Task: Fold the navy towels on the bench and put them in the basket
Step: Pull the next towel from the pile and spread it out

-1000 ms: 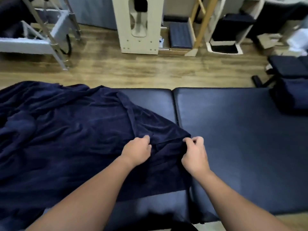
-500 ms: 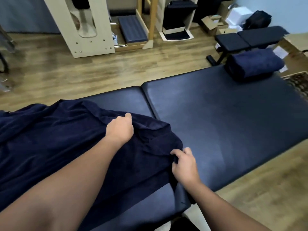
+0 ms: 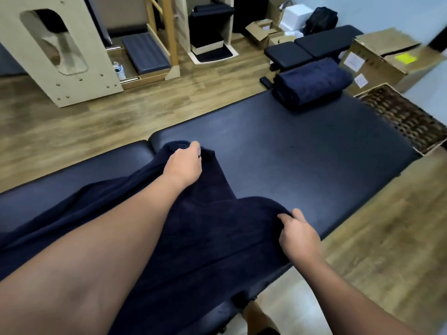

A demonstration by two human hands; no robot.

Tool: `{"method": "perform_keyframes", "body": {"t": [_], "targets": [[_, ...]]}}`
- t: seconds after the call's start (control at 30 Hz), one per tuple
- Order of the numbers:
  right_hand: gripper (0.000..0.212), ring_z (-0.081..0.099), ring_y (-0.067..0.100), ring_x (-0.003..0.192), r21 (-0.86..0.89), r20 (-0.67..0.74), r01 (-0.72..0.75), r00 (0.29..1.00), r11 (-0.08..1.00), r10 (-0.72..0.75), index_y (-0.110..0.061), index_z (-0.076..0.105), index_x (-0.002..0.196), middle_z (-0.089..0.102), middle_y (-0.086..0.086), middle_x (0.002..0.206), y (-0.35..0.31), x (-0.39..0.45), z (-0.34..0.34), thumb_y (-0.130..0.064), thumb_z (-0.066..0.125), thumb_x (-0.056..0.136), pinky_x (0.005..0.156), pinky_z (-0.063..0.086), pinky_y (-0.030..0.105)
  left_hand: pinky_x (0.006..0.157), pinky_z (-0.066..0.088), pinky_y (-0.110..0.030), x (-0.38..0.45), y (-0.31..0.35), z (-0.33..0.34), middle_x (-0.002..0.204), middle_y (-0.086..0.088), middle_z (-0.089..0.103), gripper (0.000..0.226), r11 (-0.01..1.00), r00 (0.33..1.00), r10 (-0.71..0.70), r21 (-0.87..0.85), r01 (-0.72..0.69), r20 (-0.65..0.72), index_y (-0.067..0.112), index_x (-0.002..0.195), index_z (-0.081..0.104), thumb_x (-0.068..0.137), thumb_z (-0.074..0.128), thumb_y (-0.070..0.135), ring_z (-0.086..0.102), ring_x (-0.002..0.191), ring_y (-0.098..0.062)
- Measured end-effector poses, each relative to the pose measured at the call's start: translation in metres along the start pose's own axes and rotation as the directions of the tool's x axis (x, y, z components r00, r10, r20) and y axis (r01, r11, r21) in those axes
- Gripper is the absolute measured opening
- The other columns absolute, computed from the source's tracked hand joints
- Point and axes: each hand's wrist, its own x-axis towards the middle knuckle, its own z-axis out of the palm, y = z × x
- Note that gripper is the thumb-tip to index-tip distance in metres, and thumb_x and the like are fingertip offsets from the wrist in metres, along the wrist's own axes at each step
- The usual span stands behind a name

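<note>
Head view shows one folded towel (image 3: pixel 312 83) at the table's (image 3: pixel 302 151) far end, not yet in the basket (image 3: pixel 404 117) beside it. An unfolded towel (image 3: pixel 193 238) lies spread; left hand (image 3: pixel 185 165) and right hand (image 3: pixel 298 234) each grip its edge, folding barely begun.

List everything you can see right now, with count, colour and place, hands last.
loose towel: one, navy, spread over the bench's left part
folded towels: one stack, navy, far right end of the bench
bench: one, dark padded, across the middle
basket: one, brown wicker, on the floor past the bench's right end
cardboard boxes: several, brown, behind the basket
small bench: one, black, beyond the folded towels
wooden frame: one, cream, far left
left hand: grips the loose towel's far edge
right hand: pinches its near edge
</note>
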Motion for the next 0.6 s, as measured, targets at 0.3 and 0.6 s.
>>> {"method": "perform_keyframes", "body": {"t": [0.3,0.6], "targets": [[0.044,0.046,0.025,0.071,0.030,-0.075,-0.026,0.997,0.999,0.028,-0.019,0.058,0.126,0.034,-0.005,0.102,0.118,0.097,-0.042,0.000,0.043,0.089,0.062,0.043,0.035,0.089,0.046,-0.059,0.104,0.126,0.035,0.108,0.002,0.045,0.057,0.992,0.989,0.035,0.115,-0.051,0.142,0.029,0.110,0.026,0.076,0.063,0.002,0.043,0.107,-0.026],[0.052,0.041,0.040,0.120,0.050,-0.002,-0.192,0.981,0.980,0.192,-0.031,0.044,0.143,0.031,0.008,0.144,0.185,0.181,-0.071,-0.025,0.057,0.092,0.098,0.042,0.049,0.106,0.044,-0.050,0.166,0.197,0.070,0.152,-0.018,0.032,0.122,0.991,0.947,0.098,0.059,-0.122,0.307,0.056,0.150,-0.020,0.083,0.076,0.020,0.041,0.136,-0.040]]}}
